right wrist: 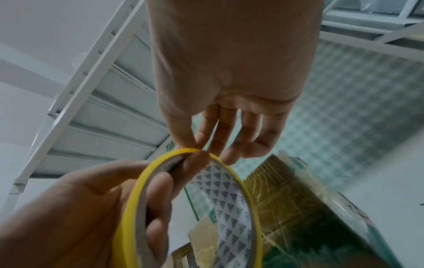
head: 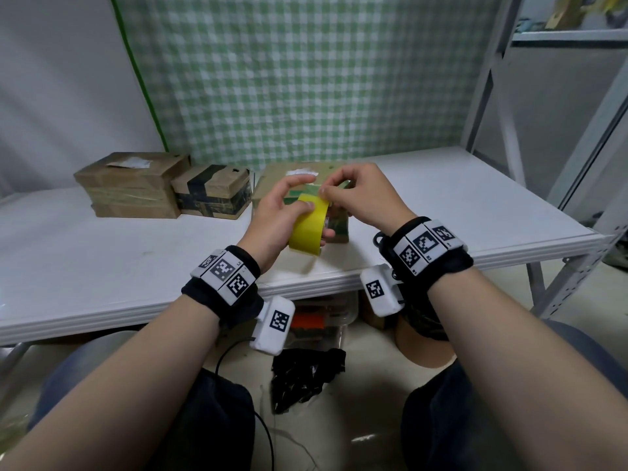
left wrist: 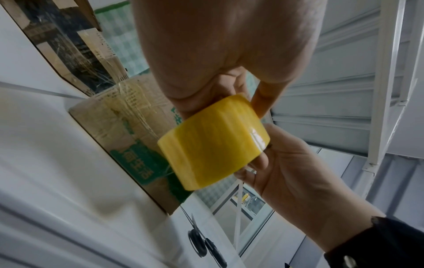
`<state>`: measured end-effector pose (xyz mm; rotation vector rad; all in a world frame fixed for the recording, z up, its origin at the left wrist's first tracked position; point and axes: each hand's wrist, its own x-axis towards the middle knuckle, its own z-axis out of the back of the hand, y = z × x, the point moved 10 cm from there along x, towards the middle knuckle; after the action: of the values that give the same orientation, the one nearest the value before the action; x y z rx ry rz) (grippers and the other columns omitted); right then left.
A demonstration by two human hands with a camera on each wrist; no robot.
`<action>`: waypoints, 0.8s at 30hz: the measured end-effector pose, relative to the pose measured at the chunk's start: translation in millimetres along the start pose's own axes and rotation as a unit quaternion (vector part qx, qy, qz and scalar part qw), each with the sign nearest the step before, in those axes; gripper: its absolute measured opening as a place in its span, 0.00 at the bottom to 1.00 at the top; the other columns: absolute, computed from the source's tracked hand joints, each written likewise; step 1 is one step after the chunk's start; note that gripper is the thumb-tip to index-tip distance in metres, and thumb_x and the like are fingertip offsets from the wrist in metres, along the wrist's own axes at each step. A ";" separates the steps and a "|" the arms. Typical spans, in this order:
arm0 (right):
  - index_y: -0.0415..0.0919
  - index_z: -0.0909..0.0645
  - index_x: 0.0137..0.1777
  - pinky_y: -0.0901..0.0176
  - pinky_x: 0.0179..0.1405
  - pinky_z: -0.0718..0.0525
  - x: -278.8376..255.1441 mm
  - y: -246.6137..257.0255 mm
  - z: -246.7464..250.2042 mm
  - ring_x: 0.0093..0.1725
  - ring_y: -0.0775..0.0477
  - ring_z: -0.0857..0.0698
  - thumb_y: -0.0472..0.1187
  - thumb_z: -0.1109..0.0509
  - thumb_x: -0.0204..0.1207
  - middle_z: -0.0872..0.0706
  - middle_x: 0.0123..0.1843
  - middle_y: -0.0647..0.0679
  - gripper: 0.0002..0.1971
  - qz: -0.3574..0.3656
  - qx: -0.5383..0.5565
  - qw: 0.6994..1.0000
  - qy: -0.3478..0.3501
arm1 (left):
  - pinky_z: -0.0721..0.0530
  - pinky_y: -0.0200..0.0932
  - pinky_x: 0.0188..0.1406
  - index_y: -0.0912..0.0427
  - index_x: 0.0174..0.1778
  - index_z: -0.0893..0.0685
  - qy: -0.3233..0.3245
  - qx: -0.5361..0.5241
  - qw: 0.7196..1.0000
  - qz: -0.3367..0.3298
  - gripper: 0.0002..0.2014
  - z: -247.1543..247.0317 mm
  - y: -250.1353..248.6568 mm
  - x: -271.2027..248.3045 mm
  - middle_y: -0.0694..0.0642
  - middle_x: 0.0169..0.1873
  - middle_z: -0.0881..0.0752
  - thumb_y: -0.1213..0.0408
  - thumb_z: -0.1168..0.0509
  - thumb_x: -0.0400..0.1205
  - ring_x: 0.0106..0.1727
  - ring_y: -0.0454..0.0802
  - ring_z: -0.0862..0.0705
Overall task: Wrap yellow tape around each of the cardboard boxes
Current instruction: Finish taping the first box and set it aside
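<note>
Above white table (head: pixel 136 266), yellow tape roll (head: pixel 307 226) gripped in left hand (head: pixel 272 215), its top edge pinched by right hand (head: pixel 360 195).

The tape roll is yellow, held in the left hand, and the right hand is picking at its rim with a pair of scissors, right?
No scissors: the right hand picks at the tape roll rim with bare fingertips, as the right wrist view shows. The left hand holds the yellow roll.
</note>
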<state>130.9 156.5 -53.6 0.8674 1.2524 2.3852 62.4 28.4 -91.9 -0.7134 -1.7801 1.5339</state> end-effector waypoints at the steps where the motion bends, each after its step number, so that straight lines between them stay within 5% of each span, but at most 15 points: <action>1: 0.44 0.13 0.38 0.69 0.30 0.21 -0.2 2.0 -0.1 0.28 0.63 0.16 0.36 0.23 0.76 0.14 0.26 0.61 0.06 0.009 -0.008 1.000 0.000 | 0.09 0.53 0.33 0.52 0.71 0.19 -0.003 0.002 1.000 0.001 0.21 0.5 0.0 0.0 0.71 0.62 0.16 0.77 0.38 0.85 0.36 0.65 0.08; 4: 0.45 0.13 0.38 0.67 0.31 0.20 -1.2 8.1 -0.7 0.29 0.59 0.15 0.36 0.24 0.75 0.14 0.27 0.59 0.06 0.029 -0.014 0.999 0.004 | 0.11 0.47 0.30 0.53 0.73 0.21 -0.015 0.013 1.000 0.015 0.23 4.0 2.5 1.0 0.69 0.63 0.16 0.77 0.38 0.84 0.35 0.59 0.07; 12: 0.44 0.15 0.47 0.69 0.36 0.27 -1.4 20.0 -6.8 0.36 0.64 0.21 0.39 0.29 0.83 0.16 0.40 0.59 0.04 0.069 -0.128 0.989 0.016 | 0.07 0.58 0.42 0.59 0.73 0.19 -0.013 0.050 0.998 0.023 0.20 4.9 3.7 6.8 0.66 0.56 0.11 0.75 0.38 0.85 0.35 0.68 0.08; 17: 0.41 0.15 0.49 0.71 0.37 0.28 -1.9 21.0 -10.6 0.38 0.64 0.22 0.39 0.31 0.84 0.15 0.45 0.55 0.04 0.064 -0.141 0.988 0.020 | 0.07 0.52 0.34 0.59 0.70 0.17 -0.032 0.075 0.996 0.022 0.20 6.6 2.1 6.3 0.65 0.53 0.10 0.77 0.38 0.83 0.35 0.66 0.07; 19: 0.44 0.15 0.48 0.74 0.34 0.29 -2.8 22.5 -12.0 0.36 0.66 0.23 0.40 0.30 0.84 0.16 0.44 0.57 0.04 0.061 -0.141 0.988 0.030 | 0.08 0.54 0.34 0.60 0.66 0.14 -0.056 0.072 0.996 0.020 0.18 12.7 3.4 8.4 0.64 0.55 0.12 0.75 0.37 0.83 0.40 0.66 0.07; 22: 0.49 0.15 0.44 0.73 0.33 0.29 -4.4 25.7 -12.4 0.34 0.66 0.21 0.42 0.28 0.82 0.16 0.41 0.61 0.05 0.060 -0.138 0.988 0.037 | 0.08 0.61 0.51 0.56 0.60 0.09 -0.085 0.082 0.993 0.012 0.14 21.9 5.8 10.4 0.57 0.58 0.11 0.63 0.35 0.83 0.56 0.61 0.10; 24: 0.50 0.14 0.42 0.71 0.33 0.26 -5.6 27.2 -11.6 0.32 0.65 0.20 0.42 0.26 0.80 0.14 0.39 0.60 0.05 0.064 -0.124 0.989 0.039 | 0.09 0.58 0.51 0.55 0.61 0.09 -0.099 0.071 0.992 0.021 0.13 24.4 9.0 9.9 0.57 0.57 0.10 0.57 0.34 0.85 0.57 0.57 0.10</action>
<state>128.0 130.7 -38.3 0.8050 0.9237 2.6278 37.0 22.3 -101.4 -0.5480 -1.7835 1.7930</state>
